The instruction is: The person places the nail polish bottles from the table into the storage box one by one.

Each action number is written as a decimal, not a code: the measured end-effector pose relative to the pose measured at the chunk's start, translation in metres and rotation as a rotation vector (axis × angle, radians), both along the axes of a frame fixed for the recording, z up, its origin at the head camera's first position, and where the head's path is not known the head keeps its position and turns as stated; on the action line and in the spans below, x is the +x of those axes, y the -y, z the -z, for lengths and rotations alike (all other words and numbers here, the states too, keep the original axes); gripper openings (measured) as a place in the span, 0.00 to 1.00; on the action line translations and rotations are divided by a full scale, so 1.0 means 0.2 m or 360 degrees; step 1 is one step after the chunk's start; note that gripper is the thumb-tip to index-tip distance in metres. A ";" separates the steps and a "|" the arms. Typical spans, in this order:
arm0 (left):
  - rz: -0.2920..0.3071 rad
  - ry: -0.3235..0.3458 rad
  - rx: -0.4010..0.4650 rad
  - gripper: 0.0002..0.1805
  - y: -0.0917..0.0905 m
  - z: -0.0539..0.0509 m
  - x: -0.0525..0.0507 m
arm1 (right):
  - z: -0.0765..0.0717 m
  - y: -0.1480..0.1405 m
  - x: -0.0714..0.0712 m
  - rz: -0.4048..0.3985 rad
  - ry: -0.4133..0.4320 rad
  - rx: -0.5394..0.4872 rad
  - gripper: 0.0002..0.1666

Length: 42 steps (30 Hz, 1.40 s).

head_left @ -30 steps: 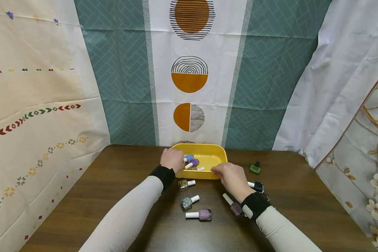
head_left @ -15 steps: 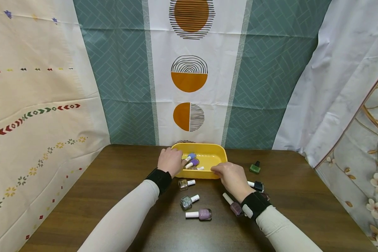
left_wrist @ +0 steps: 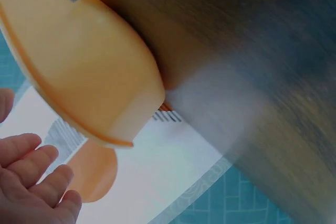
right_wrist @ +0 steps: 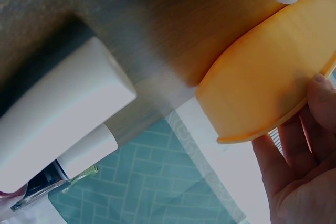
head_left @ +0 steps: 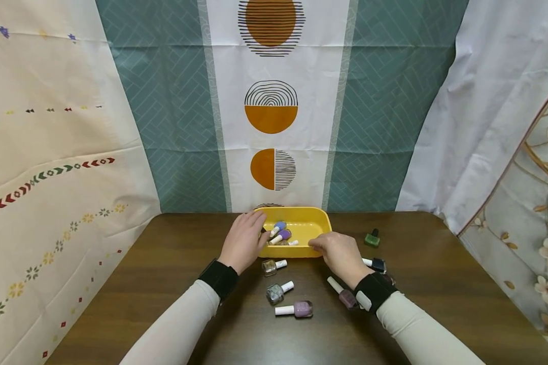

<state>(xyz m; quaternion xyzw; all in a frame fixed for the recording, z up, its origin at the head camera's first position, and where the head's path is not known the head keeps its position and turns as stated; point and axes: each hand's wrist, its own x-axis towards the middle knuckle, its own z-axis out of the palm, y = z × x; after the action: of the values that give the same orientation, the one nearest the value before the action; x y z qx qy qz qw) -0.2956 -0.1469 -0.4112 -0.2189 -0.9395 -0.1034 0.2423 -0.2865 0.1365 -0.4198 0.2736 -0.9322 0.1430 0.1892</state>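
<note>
A yellow tray (head_left: 312,226) stands near the table's back edge, with several nail polish bottles at its left end. A blue nail polish bottle (head_left: 280,225) and a purple one (head_left: 285,234) are among them. At the tray's left end is my left hand (head_left: 243,238); its fingers (left_wrist: 50,179) look loosely bent and apart from the tray wall in the left wrist view. A small dark shape shows beside its thumb. My right hand (head_left: 340,253) pinches the tray's near rim, thumb (right_wrist: 321,98) outside and fingers behind.
In front of the tray lie a gold nail polish bottle (head_left: 270,267), a grey glitter one (head_left: 275,294) and a mauve one (head_left: 303,308). By my right wrist are a dark mauve bottle (head_left: 347,298) and a black one (head_left: 379,265). A green bottle (head_left: 372,239) lies farther back.
My left hand has drawn back from inside the tray's left end and its fingers look straighter. The blue bottle has shifted slightly. My right hand keeps its grip; the head view has tilted a little.
</note>
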 end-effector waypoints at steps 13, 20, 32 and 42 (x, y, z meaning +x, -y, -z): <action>0.0007 0.0109 -0.0229 0.34 0.03 0.02 0.13 | -0.01 0.00 -0.01 0.0014 0.0034 0.0003 0.11; 0.0068 -0.0022 -0.0250 0.27 0.03 0.05 0.14 | -0.02 0.01 -0.01 -0.0005 0.0045 0.0011 0.11; 0.0003 -0.0058 -0.0184 0.13 0.01 0.06 0.14 | -0.02 0.02 -0.02 -0.0019 0.0036 0.0046 0.10; -0.0036 -0.0072 -0.0243 0.09 0.01 0.05 0.12 | -0.03 0.04 -0.03 0.0001 0.0047 0.0045 0.11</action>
<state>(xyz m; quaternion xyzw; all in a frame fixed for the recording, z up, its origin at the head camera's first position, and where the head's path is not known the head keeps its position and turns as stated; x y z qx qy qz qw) -0.2712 -0.1485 -0.4213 -0.2283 -0.9414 -0.0236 0.2472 -0.2917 0.1290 -0.4145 0.2738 -0.9368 0.1339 0.1717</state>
